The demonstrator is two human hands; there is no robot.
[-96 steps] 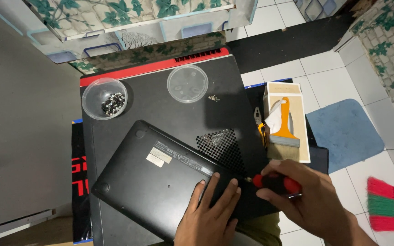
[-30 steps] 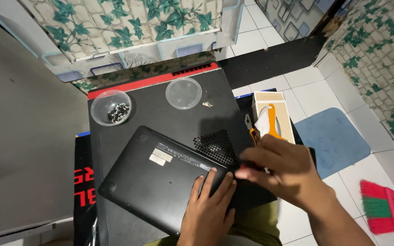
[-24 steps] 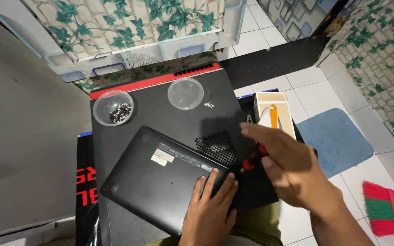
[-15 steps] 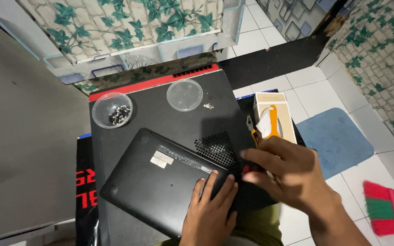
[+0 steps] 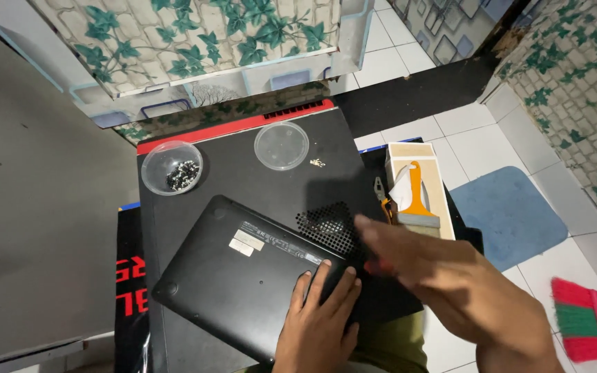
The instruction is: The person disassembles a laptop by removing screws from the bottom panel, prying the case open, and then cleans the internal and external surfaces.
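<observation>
- Lying upside down on the black counter (image 5: 243, 169), a black laptop (image 5: 243, 276) is seen with its bottom panel facing up, turned at an angle to the counter's edges.
- The left hand (image 5: 323, 321) is laid flat on the laptop's near right corner, its fingers (image 5: 333, 287) slightly spread and pressed down on the panel.
- The right hand (image 5: 450, 290) is blurred over the laptop's right edge, just beside the left hand; a small patch of red (image 5: 381, 266) shows under it, but whether the fingers are closed around anything cannot be told.
- A vent grille (image 5: 329, 228) of small holes is seen on the panel just ahead of both hands, and a pale label (image 5: 247, 242) is stuck near the panel's middle.
- A clear round bowl (image 5: 171, 167) holding small dark screws (image 5: 181, 175) is set at the far left of the counter, well apart from the hands.
- A clear round lid (image 5: 281, 146) is placed to the right of the bowl, with a few loose small parts (image 5: 317, 163) just beside it.
- A pale open box (image 5: 419, 190) is set at the counter's right edge, with an orange-handled brush (image 5: 417, 200) lying in it.
- A blue mat (image 5: 513, 214) is spread on the tiled floor to the right, and a red and green broom head (image 5: 585, 324) is seen near the lower right corner.
</observation>
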